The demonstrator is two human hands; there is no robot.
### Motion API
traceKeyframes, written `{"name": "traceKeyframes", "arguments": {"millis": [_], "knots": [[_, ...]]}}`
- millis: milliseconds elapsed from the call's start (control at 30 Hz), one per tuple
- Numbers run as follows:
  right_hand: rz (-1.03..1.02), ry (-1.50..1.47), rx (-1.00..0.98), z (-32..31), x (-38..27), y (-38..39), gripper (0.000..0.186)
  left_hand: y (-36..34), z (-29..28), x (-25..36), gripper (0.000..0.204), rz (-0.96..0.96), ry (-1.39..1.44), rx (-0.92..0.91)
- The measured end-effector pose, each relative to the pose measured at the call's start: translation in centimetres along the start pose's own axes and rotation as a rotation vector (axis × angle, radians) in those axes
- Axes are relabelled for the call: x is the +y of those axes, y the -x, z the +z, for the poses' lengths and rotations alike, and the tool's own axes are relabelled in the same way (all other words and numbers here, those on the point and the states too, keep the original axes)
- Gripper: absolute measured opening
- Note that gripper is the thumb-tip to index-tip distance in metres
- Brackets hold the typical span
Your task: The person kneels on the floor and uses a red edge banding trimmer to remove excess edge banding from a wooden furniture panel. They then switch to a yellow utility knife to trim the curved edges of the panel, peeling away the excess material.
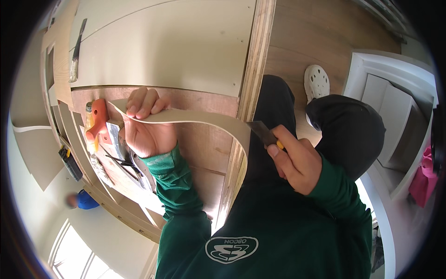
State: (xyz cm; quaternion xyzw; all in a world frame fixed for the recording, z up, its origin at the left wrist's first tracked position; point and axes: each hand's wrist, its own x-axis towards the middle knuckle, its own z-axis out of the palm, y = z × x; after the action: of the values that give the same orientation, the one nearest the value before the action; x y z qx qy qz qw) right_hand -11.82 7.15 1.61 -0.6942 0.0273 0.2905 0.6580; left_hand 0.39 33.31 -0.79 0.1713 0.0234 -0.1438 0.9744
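Observation:
A long, flexible cream strip (200, 116) arches across the wooden workbench top and bends down past its edge. My left hand (151, 125) is closed on the strip near its far left end, fingers over the top and thumb beneath. In my right hand (297, 160) is a scraper (263, 133) with a flat dark blade and a bit of yellow showing at the grip. The blade's tip lies beside the curved strip, just off the bench edge; whether they touch I cannot tell. Most of the scraper's handle is hidden by my fingers.
An orange tool (97, 122), a bottle (89, 111) and several loose tools lie left of my left hand. Large cream panels (176, 44) cover the far part, with a brush (76, 56) on them. A white cabinet frame (362, 65) stands right. Another person (86, 200) is far left.

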Motion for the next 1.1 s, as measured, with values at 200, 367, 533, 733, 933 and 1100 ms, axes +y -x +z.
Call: {"name": "traceKeyframes", "arguments": {"millis": [200, 367, 533, 733, 933, 1100], "knots": [[0.106, -0.031, 0.003, 0.6, -0.6, 0.3, 0.013, 0.7, -0.3, 0.6, 0.011, 0.007, -0.028, 0.011], [0.084, 0.01, 0.034, 1.8, -1.0, -0.4, 0.014, 0.9, 0.0, 1.6, 0.011, 0.029, -0.073, -0.048], [0.07, 0.001, 0.012, 1.2, -0.3, -0.2, 0.015, 0.7, 0.1, 1.3, 0.009, 0.053, -0.069, 0.035], [0.057, -0.061, -0.011, 1.2, 0.0, 0.7, 0.016, 0.9, 0.1, 1.7, 0.007, 0.036, -0.099, -0.013], [0.128, -0.087, -0.075, 0.8, -0.6, -0.1, 0.016, 1.5, 0.9, 2.4, 0.008, 0.045, -0.136, 0.005], [0.075, -0.135, -0.109, 0.8, 0.1, -0.6, 0.015, 1.7, 2.0, 3.3, 0.024, 0.028, -0.171, -0.062]]}}
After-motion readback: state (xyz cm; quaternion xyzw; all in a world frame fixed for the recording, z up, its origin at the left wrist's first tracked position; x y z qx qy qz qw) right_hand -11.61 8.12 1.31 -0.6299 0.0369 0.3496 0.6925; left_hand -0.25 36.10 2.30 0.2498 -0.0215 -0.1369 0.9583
